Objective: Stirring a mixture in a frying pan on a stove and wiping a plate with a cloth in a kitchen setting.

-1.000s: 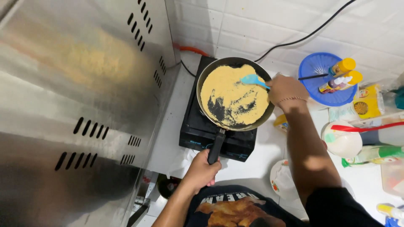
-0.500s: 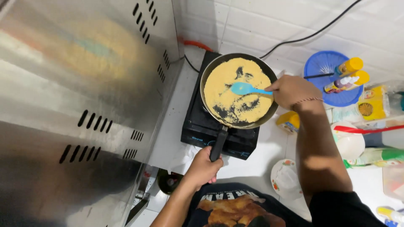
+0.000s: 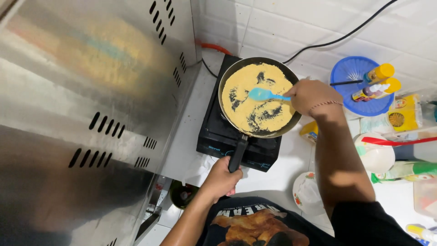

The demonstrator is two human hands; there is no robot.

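Spreading yellow batter in pan [image 3: 258, 96] on stove [image 3: 241, 136]
Left hand [image 3: 223, 177] clenched round handle [image 3: 237, 155]; right hand [image 3: 312, 95] closed on blue spatula [image 3: 263, 94]; thin bare patches could scorch.

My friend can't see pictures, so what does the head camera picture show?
A person stirs a yellow mixture in a frying pan on a black cooktop, right hand holding a blue spatula, left hand gripping the pan handle.

black printed tee | thin bracelet on right hand [image 3: 312, 96] (wrist) | forearms bare
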